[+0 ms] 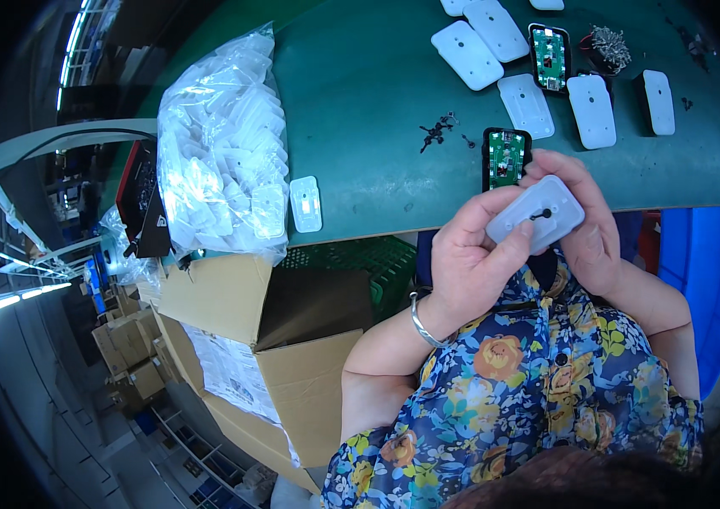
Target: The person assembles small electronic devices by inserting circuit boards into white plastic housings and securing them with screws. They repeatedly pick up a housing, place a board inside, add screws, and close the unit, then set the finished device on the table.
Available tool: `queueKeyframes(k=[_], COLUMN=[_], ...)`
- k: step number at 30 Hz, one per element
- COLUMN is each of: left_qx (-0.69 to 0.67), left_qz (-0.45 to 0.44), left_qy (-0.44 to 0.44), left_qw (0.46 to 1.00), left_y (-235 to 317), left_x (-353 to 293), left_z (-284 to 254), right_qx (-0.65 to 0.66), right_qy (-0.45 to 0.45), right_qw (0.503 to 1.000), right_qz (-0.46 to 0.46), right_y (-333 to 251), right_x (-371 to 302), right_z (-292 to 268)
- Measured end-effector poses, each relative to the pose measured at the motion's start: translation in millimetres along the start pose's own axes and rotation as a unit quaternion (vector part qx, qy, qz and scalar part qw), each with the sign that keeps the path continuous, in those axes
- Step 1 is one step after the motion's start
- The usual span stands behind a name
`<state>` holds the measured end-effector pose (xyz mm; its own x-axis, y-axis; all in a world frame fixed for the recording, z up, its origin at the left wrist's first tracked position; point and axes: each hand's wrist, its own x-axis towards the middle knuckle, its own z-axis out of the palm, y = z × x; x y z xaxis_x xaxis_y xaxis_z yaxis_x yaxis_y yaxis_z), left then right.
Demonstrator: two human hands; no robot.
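Note:
Both my hands hold a white plastic cover (560, 202) just off the table's near edge. My left hand (472, 265) grips its left side, the thumb pressing on its face beside a small black part (541, 215) that sits at the middle of the cover. Around the right side and far edge of the cover curl the fingers of my right hand (591, 242). Just beyond them, a green circuit board (507, 157) lies in a black housing on the table, its lower end partly hidden by my hands.
On the green table (360, 127) lie several white covers (591, 110), another board in a black housing (550, 58), a heap of screws (610, 47) and small black parts (438, 131). A clear bag of white covers (224, 153) stands left, above an open cardboard box (309, 373).

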<state>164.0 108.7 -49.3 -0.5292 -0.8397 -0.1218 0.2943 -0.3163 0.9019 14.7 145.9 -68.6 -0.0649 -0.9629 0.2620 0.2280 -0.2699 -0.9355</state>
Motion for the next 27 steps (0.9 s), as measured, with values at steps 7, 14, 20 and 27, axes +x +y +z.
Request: queueKeyframes(k=[7,14,20,27], left_qx=[0.028,0.605,0.655,0.391], left_qz=[0.021,0.292,0.294,0.182], left_qy=[-0.035,0.052,0.066,0.047], left_qw=[0.999,0.739,0.693,0.901], left_y=[0,3,-14,-12], left_x=[1,15,26,15], left_z=[7,-18,-16,-8], right_qx=[0.124,0.258,0.297,0.423], right_qy=[0.043,0.136,0.136,0.074], right_qw=[0.99,0.95,0.928,0.89], right_qz=[0.056,0.109,0.177,0.156], right_y=[-6,4,16,12], right_x=[1,-6,-4,-2], right_z=[0,-19,-13,-18])
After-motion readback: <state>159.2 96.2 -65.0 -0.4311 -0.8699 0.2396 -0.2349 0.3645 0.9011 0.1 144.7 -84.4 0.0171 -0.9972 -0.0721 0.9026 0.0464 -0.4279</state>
